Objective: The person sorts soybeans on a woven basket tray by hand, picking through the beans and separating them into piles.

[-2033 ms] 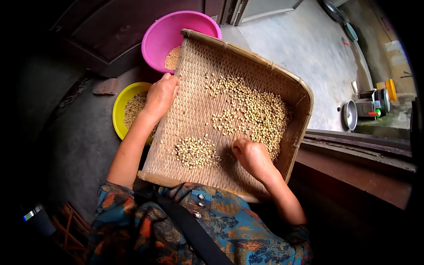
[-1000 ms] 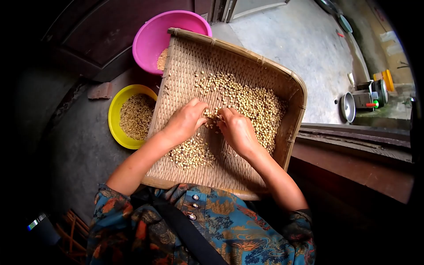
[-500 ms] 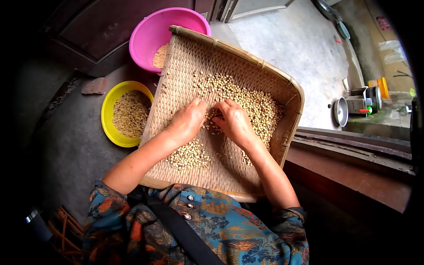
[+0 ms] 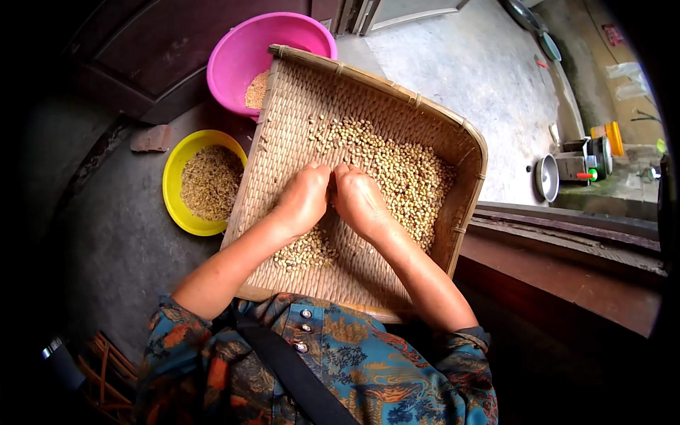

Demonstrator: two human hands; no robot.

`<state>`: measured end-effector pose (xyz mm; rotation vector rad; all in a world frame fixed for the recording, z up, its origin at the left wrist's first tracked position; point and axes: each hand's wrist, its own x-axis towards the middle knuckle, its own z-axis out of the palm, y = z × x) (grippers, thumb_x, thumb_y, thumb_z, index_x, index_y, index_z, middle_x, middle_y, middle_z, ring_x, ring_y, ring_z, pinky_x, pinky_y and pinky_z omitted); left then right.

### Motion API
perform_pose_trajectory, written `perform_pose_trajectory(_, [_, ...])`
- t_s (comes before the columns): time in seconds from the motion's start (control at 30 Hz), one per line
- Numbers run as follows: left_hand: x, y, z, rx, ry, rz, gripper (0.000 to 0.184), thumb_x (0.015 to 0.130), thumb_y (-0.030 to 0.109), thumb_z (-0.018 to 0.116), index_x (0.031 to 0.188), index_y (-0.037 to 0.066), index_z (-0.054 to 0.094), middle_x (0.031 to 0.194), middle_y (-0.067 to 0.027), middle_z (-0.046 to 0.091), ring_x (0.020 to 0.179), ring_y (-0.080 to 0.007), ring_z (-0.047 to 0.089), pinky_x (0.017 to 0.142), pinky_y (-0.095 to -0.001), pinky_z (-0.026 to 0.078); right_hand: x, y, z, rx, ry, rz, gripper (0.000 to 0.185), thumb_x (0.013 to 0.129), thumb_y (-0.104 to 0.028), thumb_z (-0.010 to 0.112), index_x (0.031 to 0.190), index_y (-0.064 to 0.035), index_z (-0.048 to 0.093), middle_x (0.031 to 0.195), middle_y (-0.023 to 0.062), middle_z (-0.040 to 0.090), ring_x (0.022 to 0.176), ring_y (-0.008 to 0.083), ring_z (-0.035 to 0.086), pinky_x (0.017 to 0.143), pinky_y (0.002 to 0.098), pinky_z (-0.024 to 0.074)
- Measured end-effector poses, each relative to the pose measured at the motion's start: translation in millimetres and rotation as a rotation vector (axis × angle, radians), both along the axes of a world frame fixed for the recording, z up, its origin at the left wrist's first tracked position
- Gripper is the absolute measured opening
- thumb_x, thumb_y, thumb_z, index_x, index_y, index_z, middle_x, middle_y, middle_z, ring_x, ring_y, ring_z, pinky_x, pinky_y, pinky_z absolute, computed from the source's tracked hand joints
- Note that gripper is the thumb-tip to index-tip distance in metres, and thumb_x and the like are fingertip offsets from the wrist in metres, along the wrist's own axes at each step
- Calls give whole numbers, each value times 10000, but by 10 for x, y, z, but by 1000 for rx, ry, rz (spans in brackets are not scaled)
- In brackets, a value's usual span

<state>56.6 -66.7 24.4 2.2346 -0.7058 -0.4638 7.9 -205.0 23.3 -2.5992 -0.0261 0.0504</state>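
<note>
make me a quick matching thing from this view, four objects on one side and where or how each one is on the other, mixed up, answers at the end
1. pink basin
2. yellow basin
3. brick
4. woven tray

A. lower of the two basins in the picture
B. beneath the left hand and right hand
C. partly hidden by the tray's upper left corner
D. solid block on the floor

Pairs: 1-C, 2-A, 3-D, 4-B
</note>
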Motion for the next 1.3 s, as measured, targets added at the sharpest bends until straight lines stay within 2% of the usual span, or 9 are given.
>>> perform_pose_trajectory(0.27, [48, 127, -110, -141, 386, 137, 199, 878, -47, 549, 1054, -63, 639, 947, -110, 701, 856, -156, 664, 767, -287, 542, -40, 161, 40, 372, 156, -253, 176, 809, 10, 599, 970, 80, 603, 844, 264, 672, 761, 363, 684, 693, 404, 556])
perform_pose_trajectory(0.37, [51, 151, -249, -255, 602, 208, 166, 928, 11, 563, 1072, -51, 617, 951, -85, 679, 839, -157, 654, 732, -302, 548, -62, 183, 81, 619, 241, -403, 173, 834, 7, 611, 993, 75, 616, 845, 234, 685, 758, 304, 688, 700, 368, 552])
perform_pose_trajectory(0.43, [72, 135, -211, -435, 797, 301, 161, 956, 71, 560, 1071, -29, 610, 961, -71, 659, 848, -162, 640, 751, -314, 547, -57, 166, 54, 807, 277, -454, 149, 853, 4, 605, 985, 72, 621, 849, 216, 690, 765, 271, 687, 701, 350, 548])
perform_pose_trajectory(0.57, [13, 126, -198, -1060, 1282, 451, 166, 973, 145, 531, 1013, 19, 631, 957, -65, 641, 834, -186, 612, 735, -317, 539, -69, 157, 451, 591, 137, -268, 132, 892, -20, 626, 1005, 47, 629, 901, 150, 695, 771, 183, 680, 710, 309, 568])
perform_pose_trajectory(0.7, [-47, 61, -31, -1048, 1566, 682, 246, 995, 200, 507, 1082, -3, 615, 1058, -102, 629, 972, -234, 594, 865, -380, 514, -162, 232, 735, 214, -73, -9, 241, 864, 21, 630, 1105, 0, 640, 998, 158, 675, 840, 243, 682, 743, 335, 564])
perform_pose_trajectory(0.77, [-21, 135, 15, -1212, 1630, 439, 327, 1023, 241, 461, 1144, -44, 567, 1081, -135, 614, 1009, -254, 603, 933, -392, 514, -185, 118, 831, 365, -99, -48, 324, 823, 81, 572, 1136, 1, 588, 1051, 194, 662, 879, 345, 679, 773, 410, 560])
perform_pose_trajectory(0.8, [5, 150, -71, -1403, 1680, 195, 441, 1053, 298, 372, 1231, -83, 506, 1169, -191, 597, 1130, -297, 584, 1021, -416, 490, -202, 18, 928, 436, -127, -86, 365, 825, 124, 555, 1161, -13, 591, 1071, 174, 669, 908, 306, 687, 790, 373, 571])
perform_pose_trajectory(1.0, [28, 127, 293, -1476, 1809, 209, 679, 1051, 460, 253, 1435, -94, 336, 1495, -314, 324, 1403, -433, 319, 1183, -515, 253, -502, -308, 808, 674, 12, -436, 179, 942, 8, 592, 1116, -7, 633, 951, 62, 681, 808, 102, 671, 671, 245, 547])
perform_pose_trajectory(1.3, [-17, 102, 418, -1468, 1789, 149, 744, 1037, 518, 255, 1449, -100, 299, 1498, -310, 316, 1406, -410, 323, 1187, -512, 247, -608, -207, 656, 620, -11, -378, 180, 954, -33, 614, 1128, 6, 639, 937, 22, 674, 804, 76, 644, 695, 225, 536])
